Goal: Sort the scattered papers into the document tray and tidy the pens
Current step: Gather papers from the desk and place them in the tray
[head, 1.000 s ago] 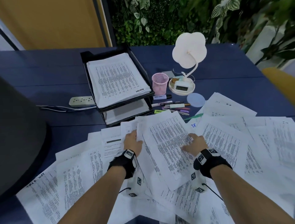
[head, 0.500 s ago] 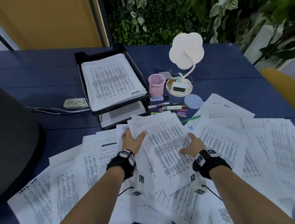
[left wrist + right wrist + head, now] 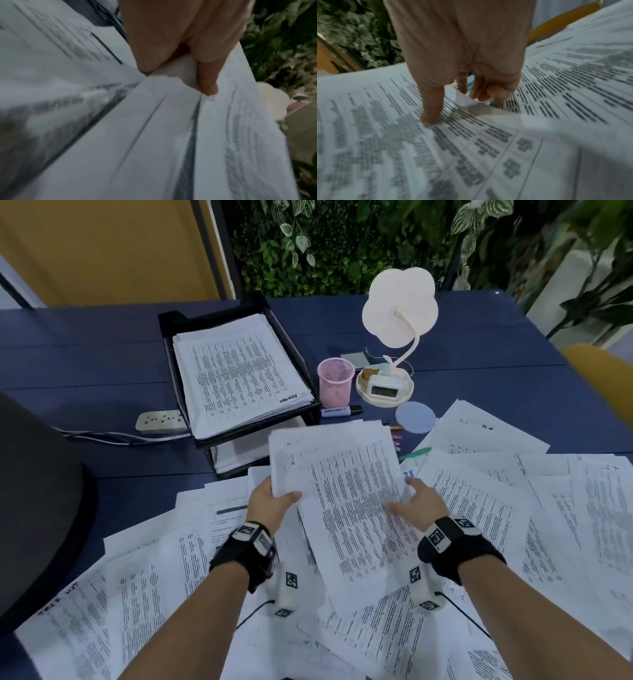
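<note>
I hold a stack of printed papers (image 3: pixel 342 481) above the littered desk, its far edge raised and hiding most of the pens. My left hand (image 3: pixel 274 501) grips its left edge, thumb (image 3: pixel 207 81) on top. My right hand (image 3: pixel 416 501) pinches the right edge, thumb (image 3: pixel 431 108) pressed on the print and fingers curled underneath. The black two-tier document tray (image 3: pixel 171 320) stands just beyond on the left with a paper pile (image 3: pixel 236 371) in its top tier. Scattered papers (image 3: pixel 479 501) cover the near desk. A pink mesh pen cup (image 3: pixel 335 381), a marker (image 3: pixel 339 410) and pen tips (image 3: pixel 397 436) lie behind the stack.
A flower-shaped desk lamp (image 3: pixel 399 306) with a small clock (image 3: pixel 385 388) in its dish stands right of the cup, beside a blue coaster (image 3: pixel 415 417). A power strip (image 3: pixel 161 421) lies left of the tray. A dark rounded object (image 3: pixel 34 508) is at left, a yellow chair (image 3: pixel 603 378) at right.
Both hands went from lying flat on the sheets to gripping their edges. The stack has come up off the pile and moved away from me, covering the pens.
</note>
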The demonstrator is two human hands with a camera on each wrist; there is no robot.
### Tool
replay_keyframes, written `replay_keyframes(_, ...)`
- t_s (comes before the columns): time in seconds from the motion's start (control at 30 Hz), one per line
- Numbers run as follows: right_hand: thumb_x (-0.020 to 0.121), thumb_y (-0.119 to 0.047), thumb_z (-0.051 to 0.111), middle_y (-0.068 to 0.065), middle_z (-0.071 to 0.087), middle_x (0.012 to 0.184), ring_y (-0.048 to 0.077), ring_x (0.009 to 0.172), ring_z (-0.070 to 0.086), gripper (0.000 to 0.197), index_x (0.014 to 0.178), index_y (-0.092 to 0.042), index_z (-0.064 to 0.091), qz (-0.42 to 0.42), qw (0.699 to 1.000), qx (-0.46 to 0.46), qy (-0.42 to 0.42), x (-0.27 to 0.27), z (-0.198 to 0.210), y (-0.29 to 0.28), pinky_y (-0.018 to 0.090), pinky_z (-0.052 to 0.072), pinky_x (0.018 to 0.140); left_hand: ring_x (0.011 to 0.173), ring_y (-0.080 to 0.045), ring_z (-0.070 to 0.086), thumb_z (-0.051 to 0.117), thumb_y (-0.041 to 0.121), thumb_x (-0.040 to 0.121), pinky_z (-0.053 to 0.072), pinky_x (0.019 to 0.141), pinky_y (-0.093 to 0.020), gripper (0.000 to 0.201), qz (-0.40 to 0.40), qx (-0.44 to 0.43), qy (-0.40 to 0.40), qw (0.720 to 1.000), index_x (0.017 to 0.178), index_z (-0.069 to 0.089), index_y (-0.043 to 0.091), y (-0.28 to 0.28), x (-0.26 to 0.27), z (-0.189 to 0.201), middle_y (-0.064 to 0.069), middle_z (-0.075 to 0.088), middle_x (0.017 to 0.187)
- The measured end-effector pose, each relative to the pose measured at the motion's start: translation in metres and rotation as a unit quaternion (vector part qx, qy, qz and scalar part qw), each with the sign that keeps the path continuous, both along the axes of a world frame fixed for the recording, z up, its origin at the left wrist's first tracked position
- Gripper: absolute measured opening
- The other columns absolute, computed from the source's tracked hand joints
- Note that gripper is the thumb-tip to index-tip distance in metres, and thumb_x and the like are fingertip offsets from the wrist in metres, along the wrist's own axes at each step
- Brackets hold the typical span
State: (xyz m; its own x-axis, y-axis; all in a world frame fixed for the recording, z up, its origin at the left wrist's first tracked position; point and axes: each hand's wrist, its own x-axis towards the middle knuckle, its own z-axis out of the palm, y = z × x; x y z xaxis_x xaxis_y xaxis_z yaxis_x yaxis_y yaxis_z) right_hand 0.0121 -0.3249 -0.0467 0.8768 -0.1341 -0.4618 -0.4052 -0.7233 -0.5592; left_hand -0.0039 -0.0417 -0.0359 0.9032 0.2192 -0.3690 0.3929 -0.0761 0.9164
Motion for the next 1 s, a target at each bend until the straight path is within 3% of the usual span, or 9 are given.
replay_keyframes(0.1, 0.078, -0.053, 0.068, 0.010, 0.058, 0.120, 0.025, 0.108, 0.058, 0.061, 0.123, -0.015, 0.056, -0.014, 0.994, 0.072, -0.076, 0.009, 0.008, 0.003, 0.033, 0.046, 0.088, 0.097, -0.026, 0.067, 0.075, 0.005, 0.077, 0.053, 0.088, -0.042, 0.044, 0.006, -0.065, -0.006, 0.998, 0.118, 0.060, 0.010, 0.020, 0.007, 0.014, -0.010, 0.068, 0.113)
replay_keyframes(0.23, 0.095, -0.022, 0.055, 0.004, 0.063, 0.113, 0.015, 0.093, 0.059, 0.012, 0.106, -0.020, 0.057, -0.059, 0.964, 0.256, -0.051, 0.015, 0.020, 0.029, 0.028, 0.043, 0.078, 0.102, -0.026, 0.064, 0.069, 0.000, 0.079, 0.050, 0.091, -0.041, 0.048, 0.028, -0.146, -0.048, 0.988, 0.124, 0.054, 0.009, 0.020, 0.016, 0.032, -0.010, 0.066, 0.116)
replay_keyframes(0.3, 0.096, -0.011, 0.052, 0.008, 0.060, 0.109, 0.015, 0.088, 0.056, 0.020, 0.116, -0.013, 0.050, -0.085, 0.946, 0.312, -0.020, 0.017, 0.022, 0.043, 0.027, 0.042, 0.075, 0.099, -0.018, 0.065, 0.071, 0.000, 0.078, 0.052, 0.085, -0.034, 0.050, 0.020, -0.130, -0.053, 0.990, 0.123, 0.052, 0.013, 0.013, 0.018, 0.037, -0.005, 0.066, 0.113)
replay_keyframes(0.43, 0.089, 0.000, 0.058, 0.011, 0.063, 0.118, 0.026, 0.104, 0.061, 0.035, 0.122, -0.011, 0.052, -0.082, 0.958, 0.275, -0.015, 0.019, 0.015, 0.051, 0.037, 0.045, 0.098, 0.093, -0.010, 0.062, 0.072, 0.002, 0.079, 0.048, 0.070, -0.013, 0.050, -0.011, -0.035, -0.078, 0.996, 0.122, 0.048, 0.011, 0.004, 0.018, 0.043, 0.000, 0.063, 0.108)
replay_keyframes(0.6, 0.090, 0.005, 0.052, 0.007, 0.065, 0.117, 0.022, 0.105, 0.062, 0.029, 0.107, -0.018, 0.059, -0.134, 0.920, 0.344, -0.135, 0.017, 0.041, 0.052, 0.038, 0.046, 0.097, 0.108, -0.016, 0.062, 0.062, 0.009, 0.089, 0.050, 0.089, -0.026, 0.035, 0.011, -0.015, -0.101, 0.995, 0.122, 0.050, 0.012, 0.013, 0.019, 0.052, 0.001, 0.065, 0.112)
replay_keyframes(0.73, 0.092, 0.006, 0.048, 0.006, 0.064, 0.116, 0.017, 0.106, 0.061, 0.027, 0.112, -0.010, 0.055, -0.112, 0.894, 0.364, -0.237, 0.020, 0.082, 0.065, 0.031, 0.048, 0.095, 0.113, -0.014, 0.058, 0.055, 0.010, 0.094, 0.047, 0.090, -0.015, 0.036, 0.027, 0.034, -0.182, 0.982, 0.129, 0.048, 0.005, 0.005, 0.022, 0.081, -0.002, 0.061, 0.122)
replay_keyframes(0.87, 0.092, 0.006, 0.050, 0.001, 0.063, 0.113, 0.009, 0.102, 0.061, 0.032, 0.121, -0.006, 0.050, -0.098, 0.874, 0.369, -0.302, 0.022, 0.106, 0.079, 0.024, 0.048, 0.092, 0.123, -0.031, 0.050, 0.057, 0.016, 0.093, 0.040, 0.105, -0.038, 0.049, 0.069, 0.058, -0.239, 0.967, 0.131, 0.038, -0.009, 0.003, 0.028, 0.098, -0.023, 0.051, 0.132)
replay_keyframes(0.93, 0.091, 0.005, 0.053, -0.006, 0.061, 0.115, -0.002, 0.102, 0.058, 0.040, 0.127, -0.011, 0.045, -0.098, 0.870, 0.380, -0.298, 0.021, 0.107, 0.081, 0.013, 0.046, 0.090, 0.117, -0.018, 0.054, 0.056, 0.008, 0.093, 0.042, 0.104, -0.030, 0.046, 0.072, 0.035, -0.235, 0.969, 0.132, 0.038, -0.005, 0.004, 0.026, 0.099, -0.012, 0.054, 0.131)
replay_keyframes(1.0, 0.088, 0.005, 0.056, 0.000, 0.061, 0.117, 0.005, 0.103, 0.060, 0.040, 0.123, -0.012, 0.045, -0.106, 0.868, 0.386, -0.293, 0.021, 0.105, 0.080, 0.020, 0.049, 0.091, 0.115, -0.012, 0.054, 0.056, 0.005, 0.092, 0.041, 0.105, -0.029, 0.048, 0.071, 0.018, -0.217, 0.973, 0.135, 0.036, 0.000, 0.006, 0.023, 0.100, -0.005, 0.053, 0.130)
